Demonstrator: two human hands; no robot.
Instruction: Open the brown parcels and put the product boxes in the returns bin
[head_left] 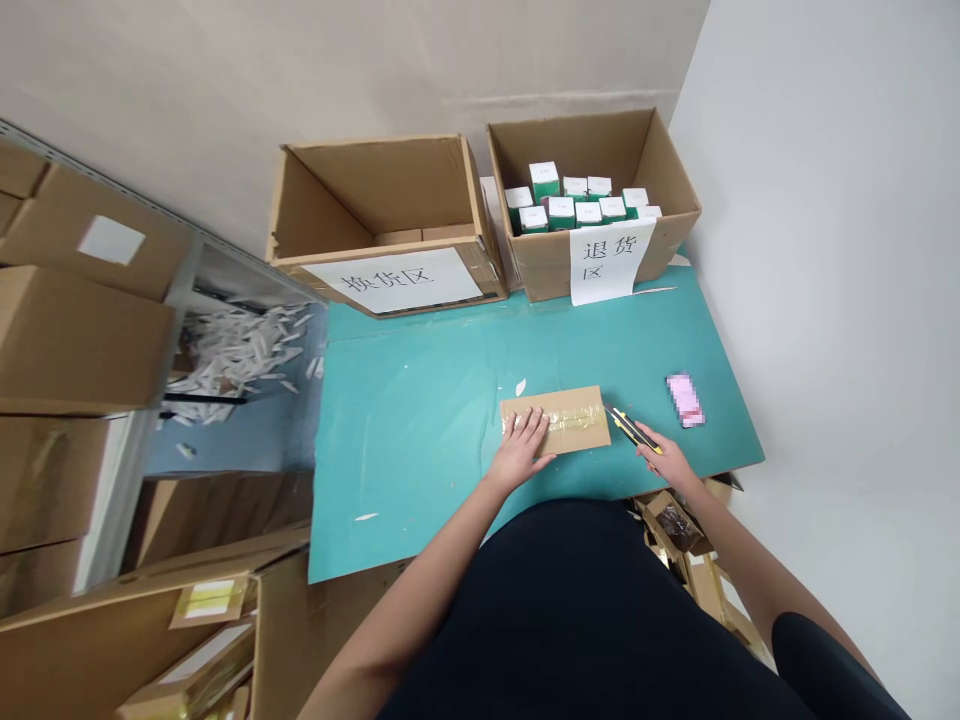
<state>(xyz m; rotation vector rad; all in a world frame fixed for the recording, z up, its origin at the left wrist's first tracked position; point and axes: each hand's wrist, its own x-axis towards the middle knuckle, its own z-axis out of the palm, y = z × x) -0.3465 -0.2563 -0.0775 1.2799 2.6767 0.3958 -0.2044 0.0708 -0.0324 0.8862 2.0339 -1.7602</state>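
From my remote station, landmark phone (pixel 685 400): I log taped carton (pixel 576 432) to its left; left hand (pixel 520 450) flat atop, fingers slightly apart; right hand (pixel 666 458), near-left of phone, clasped around cutter (pixel 630 427).

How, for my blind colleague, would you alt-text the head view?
A person's left hand rests on a taped cardboard box on a teal table, while the right hand holds a utility knife by the box's right end. Behind, two open cartons bear paper signs; the right one holds green-and-white boxes.
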